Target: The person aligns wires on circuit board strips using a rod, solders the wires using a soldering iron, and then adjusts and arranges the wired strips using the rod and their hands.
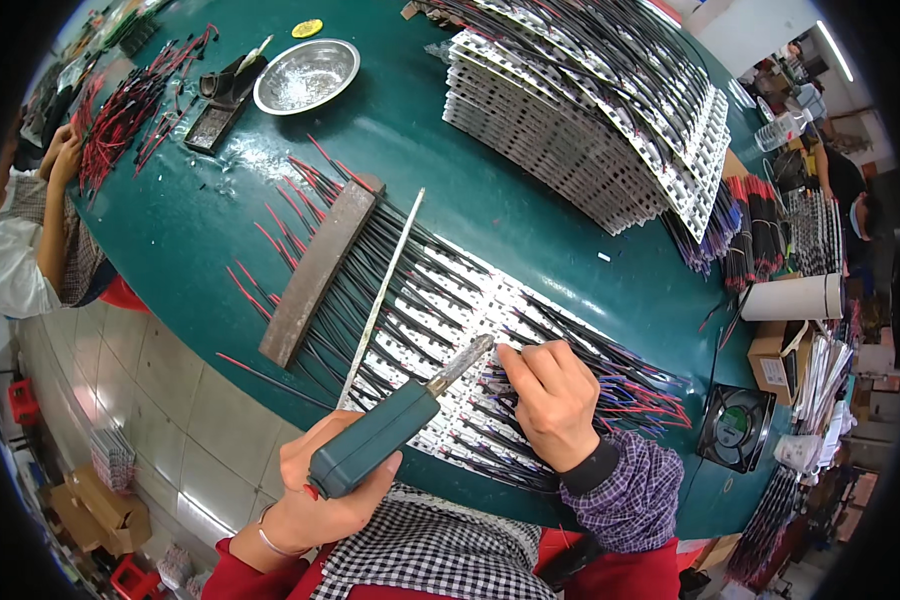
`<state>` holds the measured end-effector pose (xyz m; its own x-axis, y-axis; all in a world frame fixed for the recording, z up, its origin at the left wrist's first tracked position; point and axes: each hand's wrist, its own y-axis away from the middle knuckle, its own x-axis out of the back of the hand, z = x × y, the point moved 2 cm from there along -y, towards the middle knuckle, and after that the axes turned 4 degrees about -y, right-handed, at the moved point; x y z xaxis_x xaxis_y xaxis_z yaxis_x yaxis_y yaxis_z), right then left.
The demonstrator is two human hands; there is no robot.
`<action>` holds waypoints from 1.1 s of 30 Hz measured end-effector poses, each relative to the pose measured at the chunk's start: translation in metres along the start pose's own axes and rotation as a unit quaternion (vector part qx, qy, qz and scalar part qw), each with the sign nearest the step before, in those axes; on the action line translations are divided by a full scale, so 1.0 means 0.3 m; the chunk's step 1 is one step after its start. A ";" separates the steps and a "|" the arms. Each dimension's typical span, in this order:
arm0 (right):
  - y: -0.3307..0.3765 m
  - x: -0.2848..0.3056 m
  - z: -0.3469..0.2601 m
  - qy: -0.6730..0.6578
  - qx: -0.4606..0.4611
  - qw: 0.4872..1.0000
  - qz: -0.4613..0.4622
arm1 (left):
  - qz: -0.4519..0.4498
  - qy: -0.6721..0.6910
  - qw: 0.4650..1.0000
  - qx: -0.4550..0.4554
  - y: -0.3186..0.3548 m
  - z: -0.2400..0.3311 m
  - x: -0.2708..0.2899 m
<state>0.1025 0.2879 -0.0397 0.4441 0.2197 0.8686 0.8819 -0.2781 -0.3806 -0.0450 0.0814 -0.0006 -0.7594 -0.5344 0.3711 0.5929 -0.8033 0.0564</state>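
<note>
My left hand (320, 490) is wrapped round a green soldering gun (375, 440). Its metal tip points up and right, over a white circuit-board panel (485, 295). Close beside that tip, my right hand (555, 395) has its fingers pinched together at the panel's surface; what they hold is hidden. Many black wires (415, 320) lie across the panel, with red and blue ends spreading out at its right side. A long rusty metal bar (320, 270) rests across the wires on the left. A thin pale strip (385, 275) lies over them between bar and panel.
A tall stack of white panels (560, 140) with black wires stands at the back. Farther left are a metal bowl (306, 77), a dark tray (215, 125) and red-black wires (120, 140), where another person's hands (65, 155) work. A small fan (736, 427) stands at right.
</note>
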 end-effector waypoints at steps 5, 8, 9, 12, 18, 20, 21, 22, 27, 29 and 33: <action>0.000 0.003 0.001 0.015 0.006 1.000 0.001 | -0.006 -0.006 1.000 0.013 -0.004 -0.010 -0.011; -0.001 -0.005 0.000 0.020 0.006 1.000 0.002 | -0.010 -0.013 1.000 -0.007 -0.011 -0.016 -0.017; 0.000 -0.006 -0.001 0.020 0.005 1.000 0.002 | -0.011 -0.012 1.000 -0.007 -0.012 -0.015 -0.019; 0.002 -0.009 -0.002 0.031 0.011 0.999 0.003 | -0.015 -0.007 1.000 0.008 -0.014 -0.017 -0.027; 0.005 -0.014 -0.003 0.036 0.017 0.999 0.005 | -0.019 -0.023 1.000 0.008 -0.007 -0.032 -0.025; 0.004 -0.016 -0.003 0.038 0.019 0.999 0.009 | -0.041 -0.036 0.998 0.015 -0.008 -0.035 -0.021; 0.003 -0.016 -0.003 0.037 0.019 0.999 0.009 | -0.041 -0.036 0.998 0.015 -0.011 -0.032 -0.022; 0.003 -0.015 -0.001 0.039 0.020 0.999 0.009 | -0.034 -0.037 0.999 0.002 -0.015 -0.027 -0.025; -0.006 -0.009 -0.013 0.016 0.003 1.000 0.014 | -0.018 -0.048 0.998 -0.025 -0.010 -0.016 -0.019; 0.000 -0.014 -0.006 0.039 0.017 0.999 0.004 | 0.009 -0.057 0.997 -0.054 -0.005 -0.009 -0.012; -0.002 -0.011 -0.009 0.042 0.015 0.999 0.000 | 0.015 -0.064 0.995 -0.075 -0.001 -0.013 -0.002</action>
<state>0.0999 0.2848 -0.0415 0.4305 0.1410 0.8915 0.8867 -0.2503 -0.3886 -0.0458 0.0811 -0.0045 -0.6963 -0.5277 0.4865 0.5604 -0.8232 -0.0910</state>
